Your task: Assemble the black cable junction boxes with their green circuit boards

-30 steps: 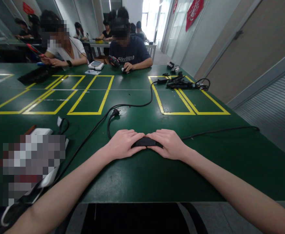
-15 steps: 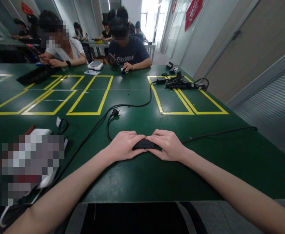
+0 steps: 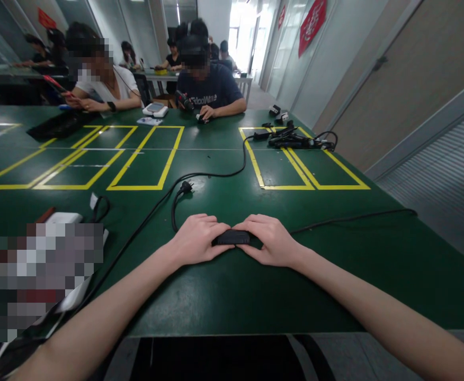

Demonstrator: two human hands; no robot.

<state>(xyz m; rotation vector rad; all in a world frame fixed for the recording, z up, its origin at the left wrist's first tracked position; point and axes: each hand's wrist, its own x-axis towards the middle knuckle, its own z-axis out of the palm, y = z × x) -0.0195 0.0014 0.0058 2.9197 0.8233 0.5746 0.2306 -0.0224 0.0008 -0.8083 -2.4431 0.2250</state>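
A black power adapter lies on the green table in front of me. My left hand grips its left end between thumb and fingers. On the right end, my right hand holds it the same way, and the two hands nearly meet. A black cord with a plug curls out beyond my left hand. Past my right hand, another black cable runs to the table's right edge.
A long black cable crosses the table on the left, near a blurred pale item. Bundled black cables lie at the far right, by yellow tape outlines. Two people sit opposite, one with a white device nearby.
The view has shifted slightly. Both hands still grip the adapter, and my right hand's fingers sit a little further right on it, leaving more of its top showing.
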